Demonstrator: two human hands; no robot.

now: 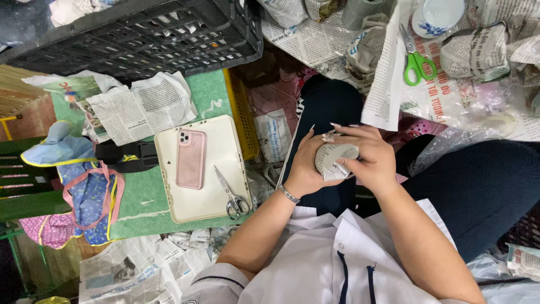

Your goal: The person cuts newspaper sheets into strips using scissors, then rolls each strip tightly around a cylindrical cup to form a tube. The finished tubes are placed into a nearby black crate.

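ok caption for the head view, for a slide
Both hands, left hand and right hand, wrap a small round item in newspaper above the lap.

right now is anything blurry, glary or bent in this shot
Head view: light is even and soft, shadows faint; left hand and right hand on the paper-wrapped object look sharp; mild glare on the plastic bag; the black crate bows toward the edge.

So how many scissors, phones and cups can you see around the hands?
Scissors: 2, the metal pair on the cream tray and the green-handled pair on the newspaper.
Phones: 1, the pink phone on that tray.
Cups: 1, the white and blue cup.
Total: 4
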